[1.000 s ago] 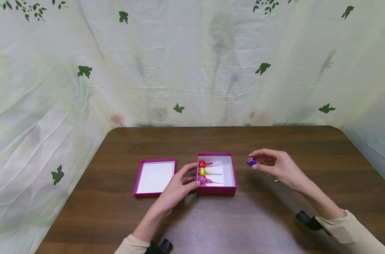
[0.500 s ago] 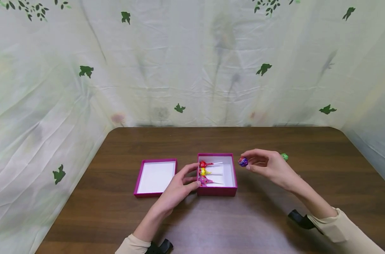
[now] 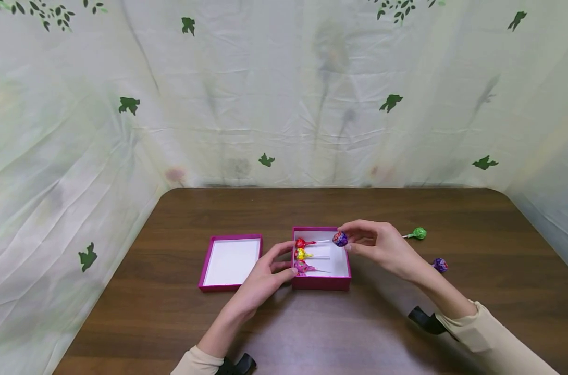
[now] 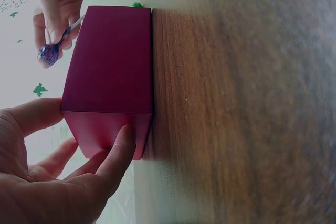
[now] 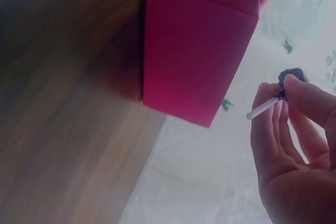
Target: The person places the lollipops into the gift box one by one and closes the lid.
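Observation:
My right hand (image 3: 382, 247) pinches a purple-blue wrapped lollipop (image 3: 340, 239) between thumb and fingers, over the right rim of an uncovered magenta box (image 3: 321, 283). Its white stick (image 5: 262, 108) shows in the right wrist view, pointing back under the fingers. Inside the box, a red lollipop (image 3: 300, 243), a yellow lollipop (image 3: 301, 254) and a pink lollipop (image 3: 303, 266) lie in a row, heads to the left. My left hand (image 3: 265, 276) rests against the box's left wall, its thumb at the rim and its fingers (image 4: 122, 140) pressing the side.
A shallow magenta lid (image 3: 232, 260) with a white inside lies left of the box. On the table (image 3: 312, 333), a green lollipop (image 3: 419, 233) lies to the right, and another purple lollipop (image 3: 440, 265) shows behind my right forearm. A printed cloth hangs behind.
My right hand has carried the purple-blue lollipop left, from beside the box to over its right rim. The green and other purple lollipops have come into sight. My left hand stays put.

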Demonstrator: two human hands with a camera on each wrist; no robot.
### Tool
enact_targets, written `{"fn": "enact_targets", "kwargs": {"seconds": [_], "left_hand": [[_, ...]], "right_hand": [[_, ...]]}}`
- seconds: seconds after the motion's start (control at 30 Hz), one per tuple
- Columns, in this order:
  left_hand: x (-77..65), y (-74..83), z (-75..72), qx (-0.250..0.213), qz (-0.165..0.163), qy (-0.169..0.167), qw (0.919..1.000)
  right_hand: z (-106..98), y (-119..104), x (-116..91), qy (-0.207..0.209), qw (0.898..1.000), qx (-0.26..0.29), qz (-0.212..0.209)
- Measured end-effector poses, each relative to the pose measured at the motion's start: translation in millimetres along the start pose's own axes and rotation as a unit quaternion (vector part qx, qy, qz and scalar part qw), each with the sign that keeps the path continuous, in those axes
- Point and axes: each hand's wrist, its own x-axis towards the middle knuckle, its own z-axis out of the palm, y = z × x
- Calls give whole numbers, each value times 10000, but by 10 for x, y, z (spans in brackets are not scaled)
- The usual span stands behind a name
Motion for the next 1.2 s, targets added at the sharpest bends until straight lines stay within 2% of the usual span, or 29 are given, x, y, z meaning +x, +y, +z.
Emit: {"fn": "enact_targets", "kwargs": {"seconds": [0.27, 0.43, 0.8, 1.07, 1.2], "left_hand": [[15, 0, 2, 46, -64, 18, 10000], [17, -10, 7, 29, -34, 21, 10000], [13, -3, 7, 2, 27, -4, 10000], [4, 10, 6, -12, 1, -13, 10000], [3, 10, -5, -15, -50, -19, 10000]], "right_hand": [[148, -68, 146, 39, 9997, 168, -180], [257, -64, 231, -64, 9998, 173, -93], [412, 1, 393, -216, 9991, -369, -43], [418, 59, 480, -423, 9967, -661, -199], [430, 71, 511, -502, 9936, -998, -166]]}}
